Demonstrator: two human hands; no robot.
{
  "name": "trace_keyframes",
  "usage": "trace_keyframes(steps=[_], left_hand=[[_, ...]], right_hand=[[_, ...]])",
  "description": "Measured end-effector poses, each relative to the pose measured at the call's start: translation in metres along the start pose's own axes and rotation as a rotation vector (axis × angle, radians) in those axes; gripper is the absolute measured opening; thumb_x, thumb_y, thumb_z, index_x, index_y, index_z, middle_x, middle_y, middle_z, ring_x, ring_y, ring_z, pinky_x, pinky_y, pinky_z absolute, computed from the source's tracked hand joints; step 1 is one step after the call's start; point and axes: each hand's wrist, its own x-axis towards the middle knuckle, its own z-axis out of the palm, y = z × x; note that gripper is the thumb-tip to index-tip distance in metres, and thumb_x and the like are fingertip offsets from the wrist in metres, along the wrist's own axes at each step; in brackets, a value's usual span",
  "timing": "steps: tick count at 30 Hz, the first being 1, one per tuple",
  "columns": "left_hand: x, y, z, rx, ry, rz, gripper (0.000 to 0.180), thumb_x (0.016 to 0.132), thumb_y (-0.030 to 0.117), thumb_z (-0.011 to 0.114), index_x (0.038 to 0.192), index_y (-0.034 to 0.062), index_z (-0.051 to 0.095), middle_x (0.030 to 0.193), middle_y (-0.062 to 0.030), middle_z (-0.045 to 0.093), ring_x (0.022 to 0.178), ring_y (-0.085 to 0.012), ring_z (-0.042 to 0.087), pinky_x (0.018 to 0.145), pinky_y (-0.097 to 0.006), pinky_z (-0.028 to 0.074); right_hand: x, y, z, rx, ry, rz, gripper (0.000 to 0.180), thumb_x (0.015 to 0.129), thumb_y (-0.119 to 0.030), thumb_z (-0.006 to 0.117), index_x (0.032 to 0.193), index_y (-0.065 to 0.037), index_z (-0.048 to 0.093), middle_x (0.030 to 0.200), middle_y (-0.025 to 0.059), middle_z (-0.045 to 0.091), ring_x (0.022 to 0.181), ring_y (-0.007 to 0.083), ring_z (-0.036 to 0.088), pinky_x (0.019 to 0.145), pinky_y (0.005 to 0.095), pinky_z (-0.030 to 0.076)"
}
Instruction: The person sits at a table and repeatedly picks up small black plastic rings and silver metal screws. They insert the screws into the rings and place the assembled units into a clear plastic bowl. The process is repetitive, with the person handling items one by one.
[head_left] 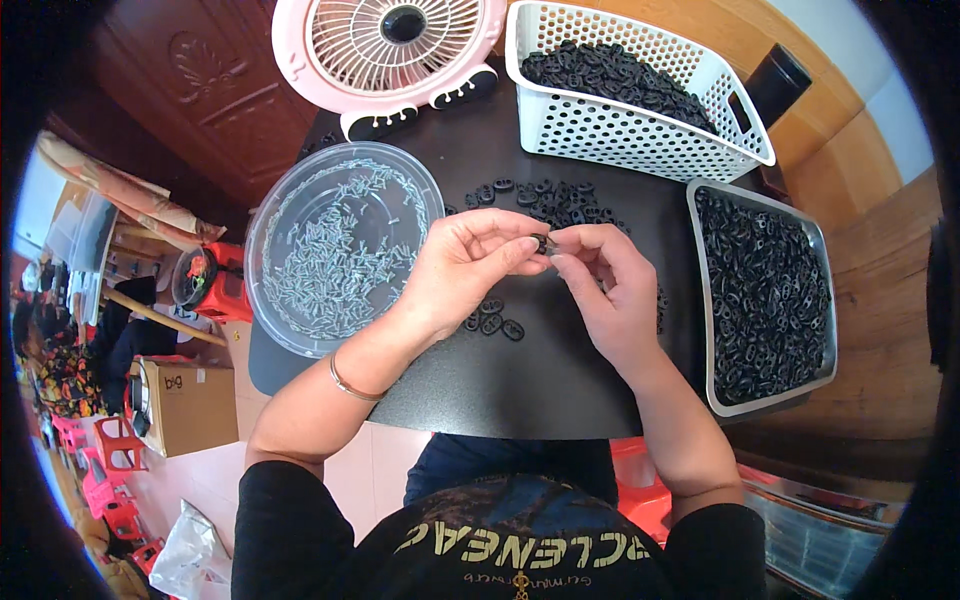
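Black oval piece (541, 242) pinched at table centre between left hand (462, 266) and right hand (608, 283), fingertips of both closed on it; clear bowl of small pins (340, 245) at nine o'clock; white basket (630, 85) at one o'clock; metal tray (765, 295) at three o'clock; pink fan (390, 45) at twelve.

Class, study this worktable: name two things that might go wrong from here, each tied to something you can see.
The small black part pinched between the left hand and right hand might slip into the loose black pieces beneath. The clear bowl of small metal pins overhangs the black table edge, so a forearm nudge might tip it.
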Motion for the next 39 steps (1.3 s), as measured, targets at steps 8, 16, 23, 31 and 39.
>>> trace_keyframes(steps=[8, 16, 23, 31, 39], left_hand=[[-0.001, 0.006, 0.003, -0.014, 0.010, -0.072, 0.017, 0.083, 0.004, 0.056, 0.098, -0.0033, 0.056, 0.083, -0.0107, 0.062, 0.074, -0.0152, 0.063, 0.067, -0.022, 0.052], [-0.001, 0.002, 0.002, -0.001, -0.005, -0.094, 0.014, 0.083, 0.005, 0.056, 0.094, -0.0028, 0.057, 0.079, -0.0084, 0.061, 0.070, -0.0139, 0.062, 0.063, -0.022, 0.051], [-0.008, -0.001, 0.011, 0.454, 0.101, 0.178, 0.010, 0.079, 0.002, 0.057, 0.089, -0.0011, 0.058, 0.077, -0.0063, 0.059, 0.069, -0.0129, 0.062, 0.060, -0.022, 0.050], [-0.007, 0.003, 0.013, 0.340, 0.103, 0.183, 0.011, 0.080, -0.001, 0.055, 0.091, -0.0041, 0.056, 0.079, -0.0070, 0.061, 0.070, -0.0108, 0.061, 0.060, -0.021, 0.050], [0.000, -0.001, 0.006, 0.143, 0.040, 0.085, 0.012, 0.083, 0.001, 0.053, 0.094, -0.0033, 0.053, 0.081, -0.0068, 0.059, 0.072, -0.0108, 0.060, 0.063, -0.021, 0.050]], right_hand=[[0.003, -0.004, -0.002, -0.180, 0.025, -0.106, 0.012, 0.072, 0.003, 0.061, 0.082, -0.003, 0.059, 0.076, 0.0060, 0.058, 0.062, 0.0123, 0.057, 0.054, 0.0223, 0.045], [0.002, 0.001, -0.002, -0.271, 0.021, -0.165, 0.012, 0.072, 0.004, 0.060, 0.081, -0.003, 0.056, 0.076, 0.0065, 0.057, 0.060, 0.0131, 0.056, 0.052, 0.0238, 0.044], [-0.002, -0.001, 0.002, -0.008, -0.083, 0.201, 0.002, 0.080, -0.002, 0.054, 0.082, -0.002, 0.052, 0.070, 0.0021, 0.053, 0.060, 0.0082, 0.052, 0.052, 0.0218, 0.041], [-0.002, -0.001, -0.003, 0.242, -0.129, 0.276, 0.006, 0.085, -0.008, 0.051, 0.088, -0.002, 0.052, 0.073, 0.0002, 0.055, 0.063, 0.0050, 0.052, 0.054, 0.0188, 0.040], [0.001, -0.003, -0.002, 0.206, -0.070, 0.246, 0.012, 0.085, -0.008, 0.053, 0.095, -0.001, 0.053, 0.079, 0.0011, 0.057, 0.063, 0.0047, 0.052, 0.056, 0.0178, 0.041]])
